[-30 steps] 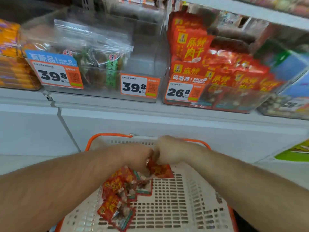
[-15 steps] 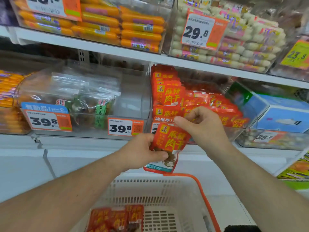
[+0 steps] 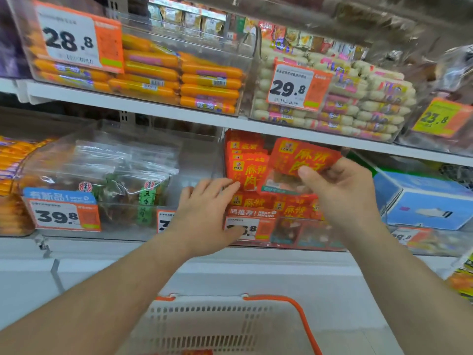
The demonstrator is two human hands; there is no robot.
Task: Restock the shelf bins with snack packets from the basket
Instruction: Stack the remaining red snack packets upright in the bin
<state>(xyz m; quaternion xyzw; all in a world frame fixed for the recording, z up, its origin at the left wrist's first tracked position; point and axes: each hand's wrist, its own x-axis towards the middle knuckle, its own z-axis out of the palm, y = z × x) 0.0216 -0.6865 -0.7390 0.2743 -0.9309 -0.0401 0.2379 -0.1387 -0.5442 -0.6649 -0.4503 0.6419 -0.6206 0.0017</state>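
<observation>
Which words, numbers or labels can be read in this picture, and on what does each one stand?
"28.8": orange-and-white price tag on the clear bin of orange sausages.
"29.8": price tag on the white sausage bin.
"23.8": yellow tag, upper right.
"39.8": blue-topped tag on the clear-bag bin.
"麻辣肉干": red snack packet pinched by the right hand.
Barcodes and small print: unreadable.

Basket (image 3: pixel 230 319) below shelf bin (image 3: pixel 289 234); held packet (image 3: pixel 302 160) above bin.

The packet (image 3: pixel 302 160) is red with yellow characters and a green strip. The basket (image 3: pixel 204 326) at 6 o'clock is white, perforated, with orange handles.
</observation>
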